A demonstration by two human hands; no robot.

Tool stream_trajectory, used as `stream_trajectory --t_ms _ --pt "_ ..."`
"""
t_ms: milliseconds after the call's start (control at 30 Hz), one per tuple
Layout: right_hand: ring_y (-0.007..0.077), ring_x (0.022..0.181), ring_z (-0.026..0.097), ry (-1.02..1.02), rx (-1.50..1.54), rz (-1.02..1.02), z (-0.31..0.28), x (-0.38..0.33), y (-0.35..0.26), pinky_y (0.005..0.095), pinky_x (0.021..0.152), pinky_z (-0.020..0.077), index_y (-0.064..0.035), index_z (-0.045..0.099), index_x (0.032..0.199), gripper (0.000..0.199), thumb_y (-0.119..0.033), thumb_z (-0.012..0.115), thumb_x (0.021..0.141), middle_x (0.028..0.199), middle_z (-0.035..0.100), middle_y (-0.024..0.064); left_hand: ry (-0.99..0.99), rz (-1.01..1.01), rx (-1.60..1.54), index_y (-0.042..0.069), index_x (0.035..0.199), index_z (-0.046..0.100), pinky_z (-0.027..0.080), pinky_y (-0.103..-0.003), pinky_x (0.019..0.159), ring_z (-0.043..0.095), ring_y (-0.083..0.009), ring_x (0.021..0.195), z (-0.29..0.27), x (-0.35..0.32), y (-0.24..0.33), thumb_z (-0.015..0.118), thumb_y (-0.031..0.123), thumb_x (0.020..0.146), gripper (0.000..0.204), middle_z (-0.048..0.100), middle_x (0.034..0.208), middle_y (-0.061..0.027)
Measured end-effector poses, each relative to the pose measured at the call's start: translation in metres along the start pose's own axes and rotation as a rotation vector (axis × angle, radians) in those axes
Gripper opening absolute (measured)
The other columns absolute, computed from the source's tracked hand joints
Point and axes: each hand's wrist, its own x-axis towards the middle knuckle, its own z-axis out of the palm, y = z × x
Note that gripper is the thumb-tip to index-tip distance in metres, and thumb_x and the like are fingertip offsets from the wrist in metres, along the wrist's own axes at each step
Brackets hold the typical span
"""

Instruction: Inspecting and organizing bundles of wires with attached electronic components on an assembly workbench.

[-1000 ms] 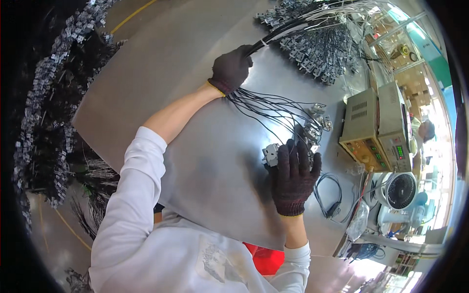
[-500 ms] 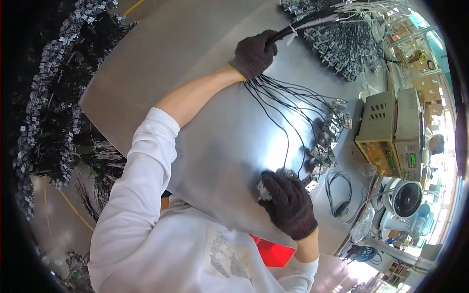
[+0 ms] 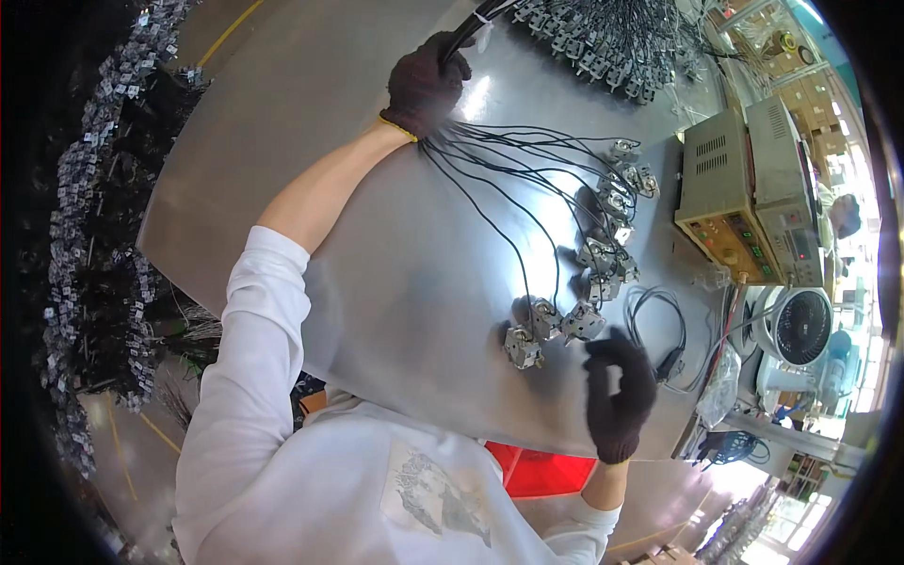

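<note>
In my head view, my left hand [image 3: 427, 85], in a dark knitted glove with a yellow edge at the wrist, was closed round a thick bundle of thin black cables [image 3: 459, 45] over the far part of the broad grey metal tabletop [image 3: 358, 226]. From beneath that fist the thin black cable ends [image 3: 527, 179] fanned out to the right, running to a straggling row of small blocky silver-grey connectors [image 3: 603, 254] on the metal. The nearest silver-grey connector [image 3: 523, 347] lay at the row's near left end, with others just beside it. My right hand [image 3: 621, 395], gloved alike, was half curled, a gap showing between thumb and fingers; it was near the row's near end, apart from the blocks. To its upper right lay a looped black cord with a dark plug [image 3: 670, 363]. Beyond, two boxy metal instruments, a beige one [image 3: 716, 188] and a grey one [image 3: 786, 198], stood side by side, a round white fan with a dark grille [image 3: 803, 327] nearer me. A dense heap of wired grey connectors [image 3: 603, 42] covered the table's far edge.
</note>
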Motion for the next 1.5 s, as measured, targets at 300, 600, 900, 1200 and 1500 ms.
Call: stream_trajectory --t_ms 300,600,900,1200,1500 --pt "0.0189 0.12 0.063 0.013 0.381 0.274 0.034 0.029 0.024 0.0337 0.097 0.0537 0.0003 0.057 0.146 0.049 -0.01 0.068 0.099 0.127 0.07 0.0147 -0.006 -0.108 -0.024 0.009 0.116 0.071 0.057 -0.033 0.075 0.074 -0.0159 0.075 -0.004 0.0 0.01 0.058 0.012 0.094 0.026 0.078 0.08 -0.0029" --pt "0.0095 0.087 0.065 0.041 0.611 0.272 0.008 0.048 0.019 0.0284 0.08 0.0553 0.0 0.074 0.119 0.026 -0.011 0.075 0.096 0.109 0.074 0.0056 0.009 0.014 -0.016 0.005 0.118 0.068 0.058 -0.033 0.073 0.073 -0.0166 0.072 0.006 0.0 -0.004 0.057 0.007 0.091 0.029 0.077 0.079 -0.0025" --pt "0.0147 0.067 0.065 0.049 0.359 0.116 0.026 0.055 0.036 0.0329 0.064 0.053 0.0016 0.076 0.104 0.03 -0.026 0.066 0.101 0.084 0.075 0.0108 -0.04 -0.035 -0.065 0.002 0.119 0.067 0.056 -0.032 0.067 0.067 -0.012 0.066 0.004 0.002 -0.002 0.056 0.003 0.091 0.03 0.075 0.077 -0.0021" --pt "0.0149 0.077 0.067 0.281 0.47 0.059 0.047 0.053 0.034 0.0315 0.07 0.0525 0.0043 0.075 0.096 0.021 -0.015 0.069 0.093 0.087 0.074 0.0108 0.004 -0.001 -0.078 0.003 0.116 0.07 0.056 -0.03 0.07 0.067 -0.0109 0.068 0.003 0.001 -0.007 0.056 0.003 0.091 0.029 0.076 0.079 -0.0026" --pt "0.03 0.074 0.068 -0.088 -0.312 -0.119 -0.007 0.073 0.006 0.038 0.067 0.0516 -0.0088 0.077 0.098 0.016 -0.022 0.076 0.088 0.084 0.074 0.0109 0.018 0.027 -0.027 0.008 0.119 0.069 0.059 -0.037 0.077 0.077 -0.0224 0.075 0.0 -0.002 -0.007 0.056 0.013 0.097 0.025 0.077 0.077 -0.0048"
